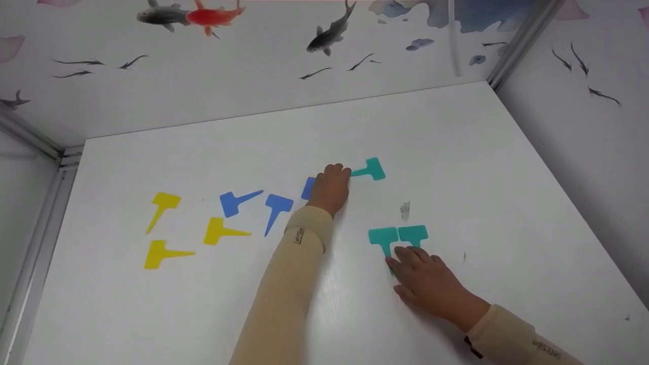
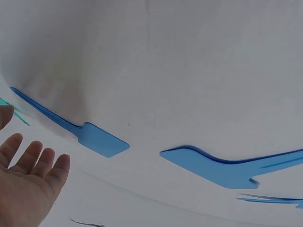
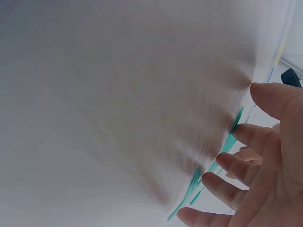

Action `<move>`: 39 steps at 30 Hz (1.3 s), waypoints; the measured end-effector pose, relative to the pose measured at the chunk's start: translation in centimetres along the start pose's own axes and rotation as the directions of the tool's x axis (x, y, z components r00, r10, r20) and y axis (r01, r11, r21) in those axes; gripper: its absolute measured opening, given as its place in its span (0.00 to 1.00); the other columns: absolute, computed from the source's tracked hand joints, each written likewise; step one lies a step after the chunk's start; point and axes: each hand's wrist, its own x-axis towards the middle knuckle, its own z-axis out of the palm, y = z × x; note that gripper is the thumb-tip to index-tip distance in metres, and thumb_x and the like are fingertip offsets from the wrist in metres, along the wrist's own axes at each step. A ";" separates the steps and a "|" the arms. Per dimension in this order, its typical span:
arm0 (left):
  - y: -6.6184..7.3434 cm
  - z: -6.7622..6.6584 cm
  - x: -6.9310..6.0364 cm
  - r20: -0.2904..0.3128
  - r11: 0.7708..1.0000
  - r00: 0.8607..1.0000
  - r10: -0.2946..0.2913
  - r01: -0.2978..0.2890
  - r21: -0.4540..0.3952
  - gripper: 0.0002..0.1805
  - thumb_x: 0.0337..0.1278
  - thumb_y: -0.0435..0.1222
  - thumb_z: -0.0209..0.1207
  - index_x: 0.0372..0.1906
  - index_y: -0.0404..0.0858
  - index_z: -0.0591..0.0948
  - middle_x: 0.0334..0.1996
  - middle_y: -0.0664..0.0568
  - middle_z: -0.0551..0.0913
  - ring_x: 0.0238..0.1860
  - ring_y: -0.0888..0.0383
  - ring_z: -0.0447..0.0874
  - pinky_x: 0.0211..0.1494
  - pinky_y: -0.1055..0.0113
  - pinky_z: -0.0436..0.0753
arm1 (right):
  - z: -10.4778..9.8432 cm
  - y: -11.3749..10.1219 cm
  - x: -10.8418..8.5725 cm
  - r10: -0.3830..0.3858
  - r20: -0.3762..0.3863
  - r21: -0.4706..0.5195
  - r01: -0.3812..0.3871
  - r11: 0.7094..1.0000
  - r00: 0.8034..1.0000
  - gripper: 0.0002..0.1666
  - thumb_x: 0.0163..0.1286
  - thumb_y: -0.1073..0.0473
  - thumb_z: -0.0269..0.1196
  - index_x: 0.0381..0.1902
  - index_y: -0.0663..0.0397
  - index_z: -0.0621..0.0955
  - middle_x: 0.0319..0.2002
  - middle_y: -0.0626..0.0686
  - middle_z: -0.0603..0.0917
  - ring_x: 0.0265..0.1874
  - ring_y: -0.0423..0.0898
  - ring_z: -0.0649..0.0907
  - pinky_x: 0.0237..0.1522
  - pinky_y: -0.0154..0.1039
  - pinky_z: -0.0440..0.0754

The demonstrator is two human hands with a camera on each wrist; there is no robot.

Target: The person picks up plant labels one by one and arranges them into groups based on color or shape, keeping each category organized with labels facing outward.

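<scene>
"Covering part of a blue tag (image 1: pixel 307 188), is the left hand (image 1: pixel 332 190) clamped on it?"

"No, its thumb and fingers stand apart; the left wrist view shows that tag lying clear of them. The stem of the far teal tag (image 1: pixel 375 169) ends at its fingertips. Whether they touch, I cannot tell."

"And the right hand (image 1: pixel 428 281)?"

"Nearer and to the right, fingers spread over the stems of two teal tags (image 1: pixel 384 235), side by side on the worktop (image 1: pixel 456 142)."

"Farther out?"

"Two more blue tags (image 1: pixel 279 203) left of the left hand, then three yellow tags (image 1: pixel 215 231) further left. A grey smudge (image 1: pixel 404 210) marks the worktop just beyond the teal pair. Painted fish (image 1: pixel 329 36) show on the far wall (image 1: pixel 253 86)."
</scene>
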 end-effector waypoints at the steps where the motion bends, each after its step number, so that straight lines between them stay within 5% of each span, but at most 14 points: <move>1: 0.1 0.0 0.0 0.014 1.000 1.000 0.002 -0.002 -0.008 0.20 0.74 0.35 0.44 0.66 0.41 0.71 0.65 0.48 0.71 0.67 0.52 0.65 0.66 0.58 0.70 | -0.1 0.0 0.0 0.002 0.001 0.000 -0.002 1.000 1.000 0.33 0.65 0.45 0.63 0.65 0.50 0.74 0.64 0.57 0.72 0.63 0.58 0.70 0.52 0.59 0.77; 7: 0.6 0.2 0.2 0.071 1.000 0.997 0.006 -0.008 0.030 0.22 0.75 0.35 0.43 0.69 0.43 0.68 0.69 0.49 0.66 0.71 0.52 0.59 0.69 0.57 0.66 | -0.2 -0.1 0.0 0.005 0.013 -0.019 -0.005 1.000 1.000 0.33 0.66 0.45 0.62 0.65 0.51 0.73 0.64 0.57 0.72 0.63 0.57 0.70 0.52 0.59 0.77; 18: 0.9 0.7 0.4 0.095 0.996 0.995 0.039 -0.046 0.075 0.19 0.73 0.32 0.44 0.63 0.40 0.74 0.62 0.47 0.73 0.64 0.52 0.67 0.65 0.57 0.71 | -0.1 0.1 0.0 0.009 0.011 -0.006 -0.009 1.000 1.000 0.33 0.66 0.45 0.62 0.66 0.50 0.73 0.65 0.58 0.71 0.63 0.58 0.70 0.52 0.59 0.77; 28: 0.9 0.5 0.0 0.052 0.983 0.996 0.074 -0.082 0.165 0.16 0.72 0.30 0.46 0.57 0.37 0.78 0.56 0.46 0.76 0.58 0.53 0.72 0.62 0.61 0.74 | -0.3 -0.2 0.0 0.004 0.019 0.011 -0.004 1.000 1.000 0.33 0.66 0.45 0.62 0.66 0.51 0.73 0.65 0.58 0.71 0.63 0.58 0.69 0.53 0.60 0.76; 39: 0.7 0.3 -0.9 0.035 0.983 0.996 0.084 -0.089 0.163 0.15 0.71 0.30 0.48 0.55 0.36 0.80 0.53 0.47 0.77 0.55 0.53 0.74 0.59 0.63 0.75 | -0.2 -0.1 0.0 0.014 0.028 0.017 -0.014 1.000 1.000 0.33 0.67 0.46 0.61 0.66 0.52 0.72 0.66 0.59 0.71 0.65 0.59 0.68 0.55 0.60 0.75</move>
